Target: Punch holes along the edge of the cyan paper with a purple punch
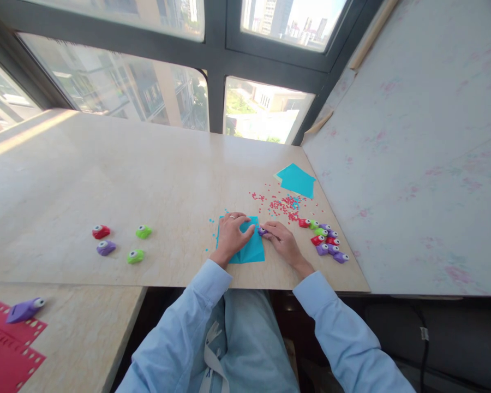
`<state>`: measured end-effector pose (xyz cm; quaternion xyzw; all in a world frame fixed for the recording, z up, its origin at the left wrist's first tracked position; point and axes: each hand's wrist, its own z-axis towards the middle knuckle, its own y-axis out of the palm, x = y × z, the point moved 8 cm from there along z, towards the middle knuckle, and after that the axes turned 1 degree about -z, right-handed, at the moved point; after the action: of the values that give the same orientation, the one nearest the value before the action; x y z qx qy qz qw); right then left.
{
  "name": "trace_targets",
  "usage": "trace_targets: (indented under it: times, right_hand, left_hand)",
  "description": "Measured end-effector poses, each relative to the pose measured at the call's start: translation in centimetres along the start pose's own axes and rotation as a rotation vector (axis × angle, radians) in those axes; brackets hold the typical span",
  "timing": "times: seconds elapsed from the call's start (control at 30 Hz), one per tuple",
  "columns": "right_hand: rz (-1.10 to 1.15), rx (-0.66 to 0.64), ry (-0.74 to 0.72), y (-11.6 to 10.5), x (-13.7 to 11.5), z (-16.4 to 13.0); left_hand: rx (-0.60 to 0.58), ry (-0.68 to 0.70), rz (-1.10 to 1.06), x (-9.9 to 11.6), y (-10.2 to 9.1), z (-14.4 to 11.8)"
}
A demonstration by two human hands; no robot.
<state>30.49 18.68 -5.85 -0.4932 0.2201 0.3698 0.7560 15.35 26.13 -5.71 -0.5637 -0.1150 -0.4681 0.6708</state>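
Observation:
A blue sheet of paper [250, 252] with crease lines lies near the table's front edge. My left hand [231, 236] rests on it, thumb and fingers apart, pressing it flat. At the sheet's right edge, my right hand [284, 244] grips a small purple craft punch [262, 231] between thumb and fingers. The fingers partly cover the punch, and I cannot make out whether paper is inside its slot. Several blue paper bits [213, 234] are scattered along the sheet's left side.
Several red, green and purple punches [322, 249] cluster to the right. Beyond them lie red and blue paper bits [284, 206] and more blue paper [297, 180]. A few punches [105, 248] stand left. Punched red sheets [12, 349] hold another purple punch [24, 311].

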Motion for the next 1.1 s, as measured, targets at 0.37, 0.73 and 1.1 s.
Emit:
trace_targets:
  times: [0.37,0.73,1.1]
  right_hand:
    - [0.037,-0.048,0.208,0.2,0.4,-1.6]
    - [0.044,-0.042,0.284,-0.7,-0.4,-1.0]
    - [0.186,-0.37,0.813,0.0,1.0,-0.1]
  left_hand:
    - [-0.025,-0.014,0.009,0.4,-0.1,-0.2]
    - [-0.011,-0.019,-0.064,0.5,-0.4,-0.3]
    - [-0.021,-0.044,-0.01,0.6,-0.4,-0.5]
